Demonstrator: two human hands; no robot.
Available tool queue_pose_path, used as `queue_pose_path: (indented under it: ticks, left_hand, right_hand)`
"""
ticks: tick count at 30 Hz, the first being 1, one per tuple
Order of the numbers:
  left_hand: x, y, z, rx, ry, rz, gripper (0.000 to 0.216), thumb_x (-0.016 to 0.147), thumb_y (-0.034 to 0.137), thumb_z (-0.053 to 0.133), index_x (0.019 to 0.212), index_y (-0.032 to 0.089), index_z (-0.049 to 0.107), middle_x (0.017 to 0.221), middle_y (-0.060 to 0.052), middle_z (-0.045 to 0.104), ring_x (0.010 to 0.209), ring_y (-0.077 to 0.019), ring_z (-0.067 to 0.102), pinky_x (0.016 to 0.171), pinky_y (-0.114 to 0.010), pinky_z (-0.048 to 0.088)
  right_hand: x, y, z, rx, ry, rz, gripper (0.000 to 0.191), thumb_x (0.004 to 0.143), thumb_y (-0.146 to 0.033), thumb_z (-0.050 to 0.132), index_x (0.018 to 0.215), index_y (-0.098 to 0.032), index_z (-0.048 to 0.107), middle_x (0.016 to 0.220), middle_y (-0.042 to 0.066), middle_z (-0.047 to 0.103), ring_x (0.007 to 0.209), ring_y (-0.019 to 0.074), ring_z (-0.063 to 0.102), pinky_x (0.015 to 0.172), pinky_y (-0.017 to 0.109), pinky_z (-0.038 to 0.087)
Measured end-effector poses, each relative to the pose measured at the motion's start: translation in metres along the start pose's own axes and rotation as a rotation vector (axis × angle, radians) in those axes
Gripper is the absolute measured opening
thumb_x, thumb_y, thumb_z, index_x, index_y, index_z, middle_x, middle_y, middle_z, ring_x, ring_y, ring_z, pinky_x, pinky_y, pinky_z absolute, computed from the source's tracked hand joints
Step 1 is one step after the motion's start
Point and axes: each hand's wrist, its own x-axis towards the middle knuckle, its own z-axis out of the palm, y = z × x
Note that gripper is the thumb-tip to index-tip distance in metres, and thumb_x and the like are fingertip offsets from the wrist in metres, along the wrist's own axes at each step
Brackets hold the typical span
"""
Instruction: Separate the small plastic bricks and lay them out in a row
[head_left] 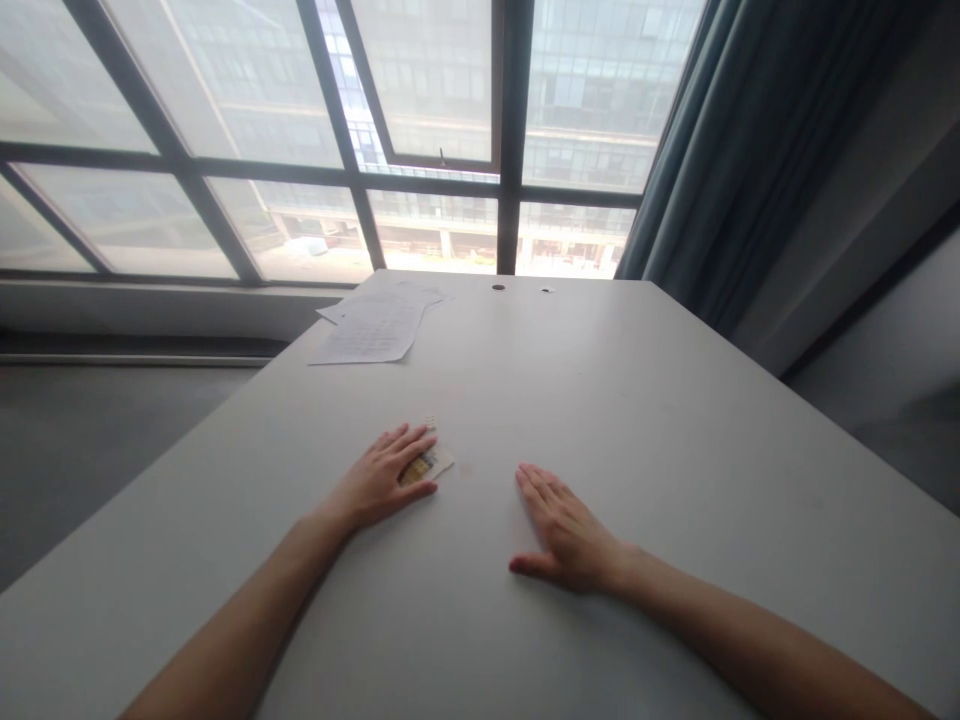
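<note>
1. The left hand (386,472) lies spread and unclenched over a small printed piece (441,462) on the desk (600,400).
2. Its fingers hide part of that piece; from here I can't make out what it is.
3. The right hand (562,535) rests palm down, loose, thumb out, apart from the piece.
4. Farther off, overlapping paper sheets (375,325) carry print too blurred to read.

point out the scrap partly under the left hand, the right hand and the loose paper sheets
scrap (430,463): head view, its exposed patterned part
right hand (568,532): head view, back of the hand
paper sheets (373,332): head view, printed face of the nearest sheet
</note>
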Motion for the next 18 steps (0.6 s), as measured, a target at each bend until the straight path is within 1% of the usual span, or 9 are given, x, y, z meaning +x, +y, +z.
queue_pose_path:
  ticks: [3,5,6,8,9,11,13,15,18]
  left_hand:
    - [0.033,0.041,0.009,-0.076,0.026,0.128,0.065,0.081,0.062,0.052,0.134,0.025,0.048,0.147,-0.008,0.041,0.138,-0.0297,0.030,0.113,-0.050,0.024]
    - [0.051,0.060,0.014,-0.133,0.036,0.189,0.062,0.081,0.057,0.055,0.133,0.023,0.049,0.144,-0.008,0.044,0.136,-0.0285,0.034,0.113,-0.047,0.026]
    - [0.058,0.066,0.016,-0.157,0.047,0.197,0.061,0.082,0.054,0.055,0.134,0.023,0.048,0.144,-0.008,0.045,0.135,-0.0264,0.036,0.113,-0.043,0.027]
    - [0.069,0.068,0.019,-0.178,0.086,0.163,0.060,0.086,0.051,0.050,0.137,0.019,0.043,0.145,-0.011,0.042,0.136,-0.0246,0.035,0.114,-0.041,0.027]
    - [0.074,0.067,0.020,-0.178,0.109,0.126,0.061,0.088,0.050,0.047,0.139,0.016,0.040,0.146,-0.014,0.040,0.138,-0.0254,0.032,0.114,-0.043,0.025]
    - [0.083,0.062,0.023,-0.175,0.134,0.054,0.063,0.091,0.050,0.041,0.139,0.011,0.037,0.148,-0.019,0.035,0.140,-0.0297,0.027,0.113,-0.052,0.022]
    - [0.091,0.062,0.028,-0.185,0.124,0.030,0.061,0.091,0.050,0.038,0.137,0.011,0.040,0.147,-0.019,0.036,0.139,-0.0318,0.027,0.112,-0.056,0.020]
    - [0.098,0.070,0.033,-0.210,0.102,0.060,0.056,0.092,0.050,0.038,0.135,0.015,0.044,0.145,-0.015,0.042,0.138,-0.0284,0.032,0.113,-0.051,0.022]
    - [0.103,0.087,0.037,-0.263,0.100,0.106,0.053,0.094,0.047,0.034,0.138,0.018,0.040,0.141,-0.009,0.048,0.133,-0.0209,0.041,0.112,-0.038,0.028]
  right_hand:
    - [0.038,0.008,-0.001,-0.040,0.024,-0.004,0.113,0.075,-0.078,0.045,0.146,0.004,0.014,0.153,0.027,0.013,0.143,0.0337,0.009,0.118,0.046,0.012]
    - [0.060,0.019,-0.003,-0.056,0.031,-0.011,0.117,0.071,-0.080,0.047,0.146,0.003,0.015,0.153,0.027,0.014,0.143,0.0345,0.009,0.117,0.047,0.012]
    - [0.069,0.024,-0.004,-0.061,0.032,0.004,0.118,0.070,-0.081,0.047,0.146,0.002,0.015,0.153,0.027,0.014,0.143,0.0347,0.010,0.117,0.047,0.012]
    - [0.082,0.034,-0.004,-0.072,0.042,0.049,0.117,0.070,-0.082,0.046,0.146,0.002,0.017,0.152,0.027,0.017,0.143,0.0351,0.012,0.116,0.049,0.013]
    - [0.086,0.037,-0.004,-0.079,0.050,0.066,0.117,0.070,-0.082,0.045,0.146,0.002,0.017,0.152,0.027,0.017,0.143,0.0353,0.013,0.116,0.050,0.014]
    - [0.089,0.040,-0.002,-0.092,0.076,0.079,0.119,0.069,-0.083,0.045,0.146,0.004,0.017,0.152,0.028,0.018,0.142,0.0360,0.013,0.116,0.049,0.013]
    - [0.089,0.040,0.000,-0.098,0.102,0.079,0.120,0.068,-0.084,0.045,0.145,0.004,0.017,0.151,0.028,0.018,0.142,0.0363,0.013,0.116,0.049,0.012]
    - [0.087,0.039,0.001,-0.094,0.113,0.085,0.119,0.068,-0.084,0.045,0.146,0.002,0.017,0.152,0.027,0.018,0.142,0.0362,0.013,0.116,0.050,0.013]
    - [0.084,0.041,0.000,-0.085,0.119,0.095,0.113,0.071,-0.081,0.045,0.147,-0.002,0.017,0.152,0.025,0.020,0.142,0.0359,0.015,0.115,0.051,0.015]
